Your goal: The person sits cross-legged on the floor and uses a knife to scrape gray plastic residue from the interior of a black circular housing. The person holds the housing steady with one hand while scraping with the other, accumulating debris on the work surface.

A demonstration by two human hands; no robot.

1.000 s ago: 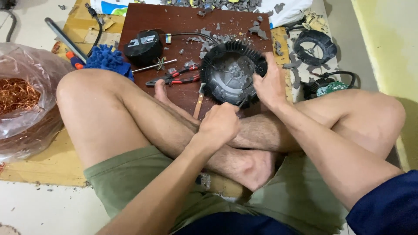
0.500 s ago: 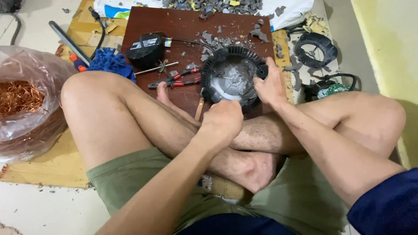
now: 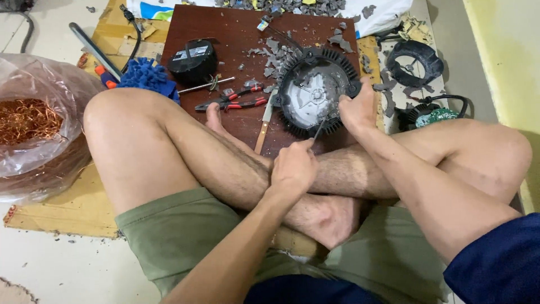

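Note:
A round black finned housing (image 3: 312, 93) with a grey inner plate lies tilted on a dark brown board (image 3: 236, 34). My right hand (image 3: 355, 108) grips its right rim and holds it steady. My left hand (image 3: 292, 168) is closed around a thin metal tool (image 3: 319, 129), whose tip touches the lower edge of the housing. My crossed bare legs lie between me and the board.
Red-handled pliers (image 3: 233, 101), a wooden-handled blade (image 3: 263, 125) and a thin screwdriver (image 3: 205, 86) lie on the board beside a black block (image 3: 193, 59). Grey broken bits are scattered at the top. A bag of copper wire (image 3: 28, 121) stands left. A black ring (image 3: 415, 62) lies right.
My left hand with the tool has moved up a little toward the housing's lower edge. My right hand keeps its grip on the rim.

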